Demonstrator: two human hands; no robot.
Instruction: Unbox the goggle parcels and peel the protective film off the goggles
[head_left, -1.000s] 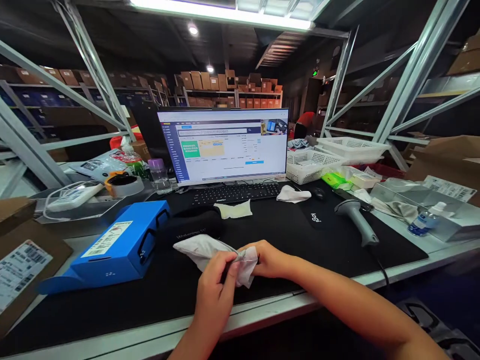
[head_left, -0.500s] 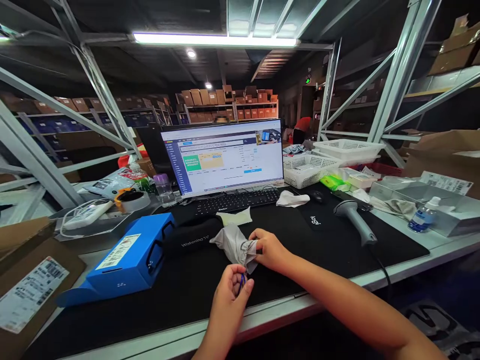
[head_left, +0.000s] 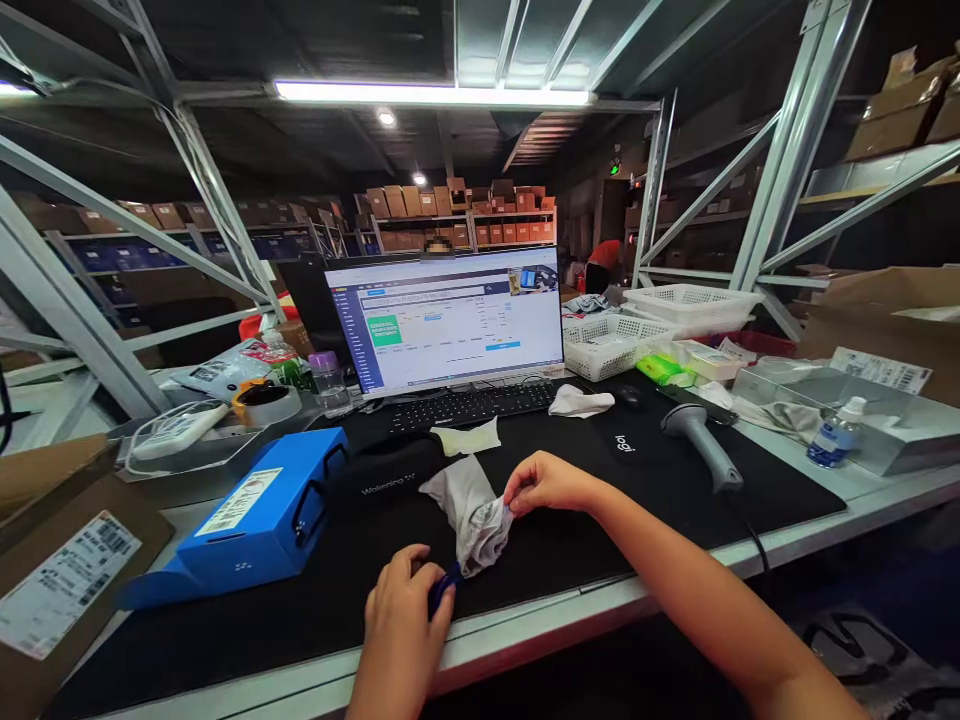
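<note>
My right hand (head_left: pixel 541 482) pinches the edge of a crumpled grey cloth pouch (head_left: pixel 471 512) lying on the black desk mat (head_left: pixel 570 530). My left hand (head_left: pixel 401 615) rests low near the table's front edge, fingers closed on a small blue item (head_left: pixel 444 585) that pokes out just below the pouch. A black case (head_left: pixel 386 478) with white lettering lies behind the pouch. Left of it sits an open blue box (head_left: pixel 259 520).
A monitor (head_left: pixel 450 318) and keyboard (head_left: pixel 472 405) stand at the back. A handheld barcode scanner (head_left: pixel 701 440) lies right of centre, next to a mouse (head_left: pixel 628 398). White baskets (head_left: pixel 622 340), a small bottle (head_left: pixel 832 440) and cardboard boxes (head_left: pixel 52 560) surround the mat.
My left hand has pulled the small blue item out of the pouch and down toward the table's front edge. My right hand keeps hold of the pouch, now lower on the mat.
</note>
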